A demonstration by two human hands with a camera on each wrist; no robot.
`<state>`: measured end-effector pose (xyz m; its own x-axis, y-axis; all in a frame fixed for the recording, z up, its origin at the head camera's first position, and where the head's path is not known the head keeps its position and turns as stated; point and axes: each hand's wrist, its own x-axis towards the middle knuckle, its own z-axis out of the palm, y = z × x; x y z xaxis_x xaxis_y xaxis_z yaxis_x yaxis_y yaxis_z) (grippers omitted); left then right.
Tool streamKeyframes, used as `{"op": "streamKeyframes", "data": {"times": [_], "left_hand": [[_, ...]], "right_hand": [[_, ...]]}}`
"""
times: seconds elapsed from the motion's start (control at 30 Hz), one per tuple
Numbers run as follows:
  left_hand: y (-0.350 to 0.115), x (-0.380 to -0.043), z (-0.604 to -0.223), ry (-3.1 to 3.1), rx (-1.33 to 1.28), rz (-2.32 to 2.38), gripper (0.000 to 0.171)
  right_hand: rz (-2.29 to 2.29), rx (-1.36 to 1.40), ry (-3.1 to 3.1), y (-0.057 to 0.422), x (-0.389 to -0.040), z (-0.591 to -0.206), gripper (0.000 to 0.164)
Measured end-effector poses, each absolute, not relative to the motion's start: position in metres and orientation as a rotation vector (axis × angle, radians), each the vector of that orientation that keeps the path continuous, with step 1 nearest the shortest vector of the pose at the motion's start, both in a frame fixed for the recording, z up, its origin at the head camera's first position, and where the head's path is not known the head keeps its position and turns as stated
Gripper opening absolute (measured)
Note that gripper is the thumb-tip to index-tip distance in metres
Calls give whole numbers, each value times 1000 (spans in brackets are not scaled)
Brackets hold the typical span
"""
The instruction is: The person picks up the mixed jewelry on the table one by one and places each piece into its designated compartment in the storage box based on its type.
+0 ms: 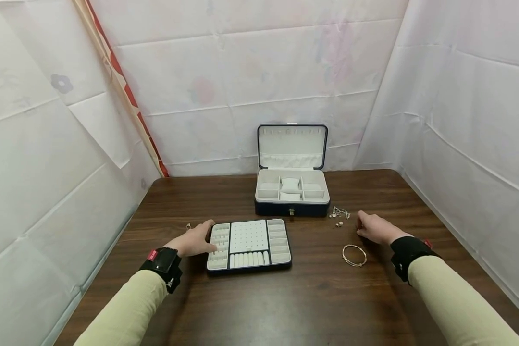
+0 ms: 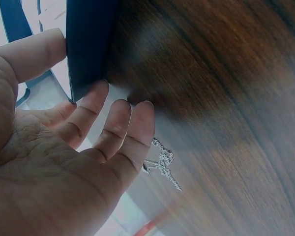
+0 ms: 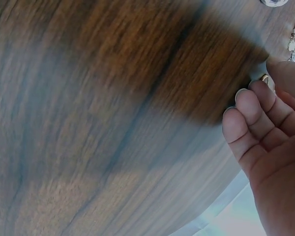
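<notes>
My left hand point(image 1: 194, 241) rests at the left end of a navy jewellery tray point(image 1: 247, 272) with white compartments. In the left wrist view its thumb touches the tray's rim, and the other fingers spread loosely around the far corner. A silver chain point(image 2: 163, 160) lies on the table just beyond those fingertips. At the right, my right hand point(image 1: 377, 228) pinches a small gold ring point(image 3: 266, 78) between thumb and index finger, close over the table. The ring is partly hidden by the fingers. Gold bangles point(image 1: 353, 245) lie nearer to me, below that hand.
Behind the tray stands a navy jewellery box point(image 1: 273, 209), lid up, with small white cushions point(image 1: 290, 183) in its middle compartments. Beside its right corner lie a silver charm chain point(image 1: 340, 211) and small pearl-like pieces point(image 1: 339, 224). White sheets point(image 1: 242, 72) hang around the wooden table point(image 1: 285, 307).
</notes>
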<state>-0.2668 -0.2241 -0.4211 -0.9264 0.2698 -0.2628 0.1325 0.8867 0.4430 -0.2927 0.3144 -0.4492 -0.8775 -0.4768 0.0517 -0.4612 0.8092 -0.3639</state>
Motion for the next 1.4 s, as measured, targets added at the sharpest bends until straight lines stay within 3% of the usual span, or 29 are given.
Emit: {"op": "streamKeyframes", "data": {"times": [1.4], "left_hand": [[-224, -265, -420, 2694, 287, 664, 86]], "right_hand": [[-336, -764, 3011, 313, -293, -448, 19]]}}
